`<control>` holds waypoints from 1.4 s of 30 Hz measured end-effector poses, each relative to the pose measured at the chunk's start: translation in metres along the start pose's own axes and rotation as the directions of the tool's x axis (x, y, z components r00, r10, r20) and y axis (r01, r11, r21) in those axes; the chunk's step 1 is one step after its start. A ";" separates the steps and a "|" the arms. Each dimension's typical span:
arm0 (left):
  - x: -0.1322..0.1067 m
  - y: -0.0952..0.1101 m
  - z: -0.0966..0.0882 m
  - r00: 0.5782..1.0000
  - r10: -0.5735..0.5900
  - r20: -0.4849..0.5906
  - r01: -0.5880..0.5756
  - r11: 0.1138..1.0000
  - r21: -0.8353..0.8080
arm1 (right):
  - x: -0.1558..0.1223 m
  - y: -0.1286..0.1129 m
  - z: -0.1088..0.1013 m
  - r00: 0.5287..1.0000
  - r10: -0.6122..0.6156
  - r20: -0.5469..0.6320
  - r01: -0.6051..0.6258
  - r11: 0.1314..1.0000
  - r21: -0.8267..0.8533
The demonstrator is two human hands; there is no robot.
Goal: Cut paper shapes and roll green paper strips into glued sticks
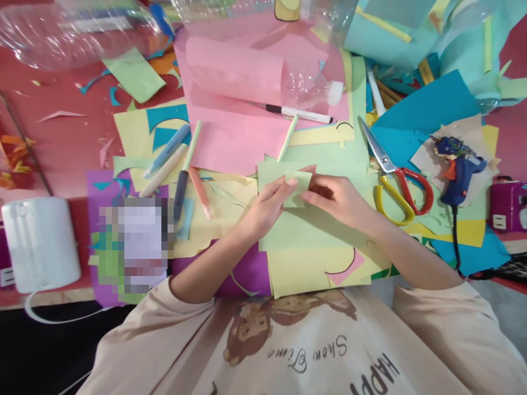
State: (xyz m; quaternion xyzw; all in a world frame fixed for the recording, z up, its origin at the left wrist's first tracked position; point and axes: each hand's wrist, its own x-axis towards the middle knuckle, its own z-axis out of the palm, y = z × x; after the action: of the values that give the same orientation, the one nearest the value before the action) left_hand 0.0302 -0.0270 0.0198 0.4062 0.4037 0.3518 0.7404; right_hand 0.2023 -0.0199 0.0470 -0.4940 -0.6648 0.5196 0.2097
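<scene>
A small light-green paper piece (297, 186) is pinched between both my hands over a larger light-green sheet (313, 225). My left hand (267, 206) grips its left edge with thumb and fingers closed on it. My right hand (340, 200) holds its right side, fingers curled and pressed on the paper. Both forearms reach in from the bottom of the view.
Red-and-yellow scissors (395, 175) lie right of my hands, a blue glue gun (457, 170) beyond them. Pink paper (239, 99), a black marker (298, 113), rolled paper sticks (173, 159), clear plastic bottles (308, 82), a white tape roll (39, 241) and coloured scraps cover the red table (61, 142).
</scene>
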 end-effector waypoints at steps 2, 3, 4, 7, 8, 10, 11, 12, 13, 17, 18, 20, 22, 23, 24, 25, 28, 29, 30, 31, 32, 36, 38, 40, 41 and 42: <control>-0.001 0.000 0.001 1.000 0.027 0.004 -0.027 0.998 0.059 | 0.003 0.005 0.007 0.999 -0.023 -0.026 0.025 0.996 0.083; -0.001 0.000 0.001 0.999 0.042 0.008 -0.043 0.995 0.086 | 0.003 0.008 0.008 0.998 -0.033 -0.045 0.038 0.994 0.102; -0.001 0.000 0.001 0.998 0.054 0.011 -0.055 0.993 0.108 | 0.003 0.011 0.009 0.997 -0.038 -0.064 0.045 0.993 0.113; 0.000 -0.001 -0.002 0.994 0.105 -0.018 -0.102 0.984 0.143 | 0.001 0.019 0.006 0.993 -0.003 -0.120 0.018 0.992 0.124; 0.000 -0.001 -0.003 0.990 0.132 -0.041 -0.124 0.981 0.149 | 0.001 0.021 0.004 0.990 0.021 -0.142 -0.003 0.991 0.130; 0.001 -0.001 -0.005 0.975 0.202 -0.095 -0.184 0.967 0.175 | 0.002 0.025 0.001 0.980 0.060 -0.190 -0.030 0.987 0.156; 0.001 -0.001 -0.006 0.965 0.236 -0.116 -0.210 0.958 0.196 | 0.003 0.026 0.000 0.975 0.075 -0.211 -0.038 0.984 0.174; 0.001 -0.001 -0.006 0.957 0.257 -0.131 -0.224 0.949 0.221 | 0.003 0.027 -0.001 0.971 0.088 -0.224 -0.045 0.980 0.194; 0.002 -0.001 -0.006 0.953 0.267 -0.142 -0.228 0.943 0.244 | 0.004 0.028 -0.002 0.968 0.099 -0.231 -0.049 0.976 0.211; 0.002 0.001 -0.004 0.955 0.244 -0.167 -0.188 0.936 0.296 | 0.005 0.028 -0.003 0.966 0.100 -0.237 -0.044 0.972 0.229; 0.002 0.002 -0.004 0.957 0.235 -0.169 -0.176 0.937 0.303 | 0.005 0.027 -0.003 0.965 0.093 -0.244 -0.038 0.974 0.223; 0.002 0.003 -0.004 0.962 0.218 -0.167 -0.158 0.938 0.309 | 0.004 0.026 -0.004 0.962 0.086 -0.259 -0.033 0.979 0.204; 0.002 0.003 -0.005 0.962 0.214 -0.171 -0.157 0.942 0.298 | 0.003 0.025 -0.004 0.959 0.085 -0.270 -0.035 0.982 0.184; 0.002 0.003 -0.005 0.961 0.216 -0.176 -0.159 0.944 0.290 | 0.002 0.024 -0.004 0.958 0.081 -0.276 -0.033 0.984 0.173; 0.002 0.003 -0.006 0.958 0.222 -0.182 -0.166 0.945 0.282 | 0.002 0.024 -0.004 0.956 0.071 -0.284 -0.025 0.986 0.162; 0.002 0.002 -0.006 0.953 0.235 -0.189 -0.178 0.944 0.276 | 0.001 0.024 -0.003 0.953 0.056 -0.298 -0.010 0.988 0.152; 0.005 -0.001 -0.008 0.930 0.296 -0.218 -0.230 0.931 0.284 | -0.001 0.025 -0.002 0.947 -0.013 -0.320 0.069 0.984 0.162; 0.006 -0.002 -0.009 0.921 0.314 -0.232 -0.242 0.926 0.290 | -0.001 0.026 -0.001 0.952 -0.048 -0.302 0.108 0.977 0.185; 0.007 -0.003 -0.010 0.913 0.324 -0.249 -0.248 0.923 0.296 | -0.002 0.027 -0.001 0.958 -0.090 -0.271 0.151 0.965 0.212; 0.008 -0.004 -0.011 0.905 0.334 -0.265 -0.251 0.920 0.301 | -0.002 0.028 -0.001 0.964 -0.134 -0.230 0.190 0.952 0.239; 0.009 -0.004 -0.012 0.895 0.349 -0.277 -0.260 0.914 0.313 | -0.003 0.029 -0.001 0.966 -0.179 -0.189 0.225 0.939 0.261; 0.007 -0.001 -0.013 0.836 0.456 -0.305 -0.306 0.849 0.430 | -0.004 0.031 -0.001 0.958 -0.273 -0.088 0.287 0.918 0.273; 0.005 0.001 -0.013 0.821 0.495 -0.285 -0.320 0.812 0.488 | -0.003 0.030 -0.002 0.953 -0.296 -0.070 0.304 0.914 0.269; 0.004 0.003 -0.012 0.820 0.511 -0.258 -0.328 0.789 0.520 | -0.002 0.029 -0.003 0.951 -0.301 -0.069 0.308 0.912 0.270; 0.003 0.003 -0.012 0.823 0.510 -0.248 -0.328 0.785 0.525 | -0.002 0.029 -0.003 0.952 -0.295 -0.078 0.305 0.912 0.274; 0.003 0.003 -0.011 0.828 0.505 -0.245 -0.325 0.787 0.524 | -0.001 0.029 -0.003 0.955 -0.284 -0.085 0.296 0.913 0.280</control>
State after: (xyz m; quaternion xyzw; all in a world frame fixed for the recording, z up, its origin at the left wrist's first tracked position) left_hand 0.0210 -0.0194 0.0172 0.5755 0.5066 0.4729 0.4341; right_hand 0.2182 -0.0203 0.0227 -0.3649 -0.6429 0.5637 0.3685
